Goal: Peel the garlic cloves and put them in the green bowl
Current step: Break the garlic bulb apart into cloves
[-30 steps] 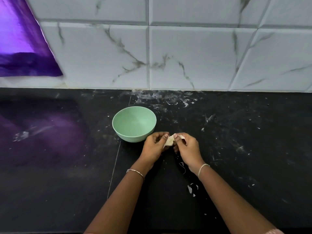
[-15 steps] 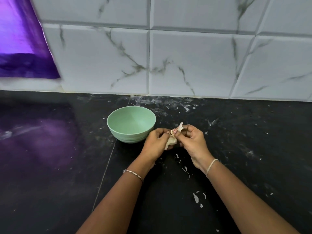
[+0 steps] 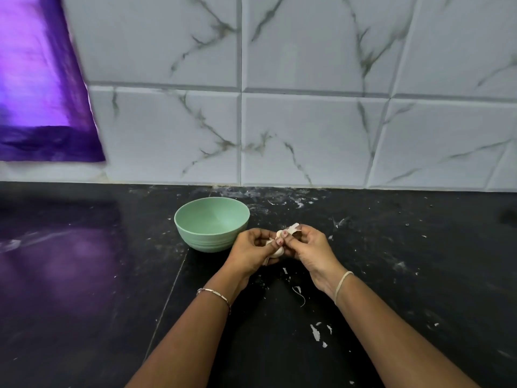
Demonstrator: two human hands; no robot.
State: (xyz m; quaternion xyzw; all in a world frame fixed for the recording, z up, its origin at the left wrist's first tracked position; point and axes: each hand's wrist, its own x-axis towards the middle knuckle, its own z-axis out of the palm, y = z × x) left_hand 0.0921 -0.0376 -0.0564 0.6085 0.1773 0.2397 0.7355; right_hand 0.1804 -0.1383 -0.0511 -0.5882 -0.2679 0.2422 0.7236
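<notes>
A pale garlic clove (image 3: pixel 277 251) is held between both hands just above the black counter. My left hand (image 3: pixel 251 252) grips it from the left with curled fingers. My right hand (image 3: pixel 307 246) pinches a strip of papery skin (image 3: pixel 292 228) that sticks up from the clove's top. The green bowl (image 3: pixel 211 223) stands just left of my left hand, close to the knuckles, and looks empty inside.
Bits of garlic skin (image 3: pixel 316 331) lie scattered on the counter (image 3: pixel 419 275) below and right of my hands. A marbled tile wall (image 3: pixel 307 135) rises behind the counter. A purple cloth (image 3: pixel 36 79) hangs at the upper left.
The camera has tilted up, so hands and bowl sit lower in view. My right hand has pulled a strip of skin up off the clove; both hands stay beside the bowl.
</notes>
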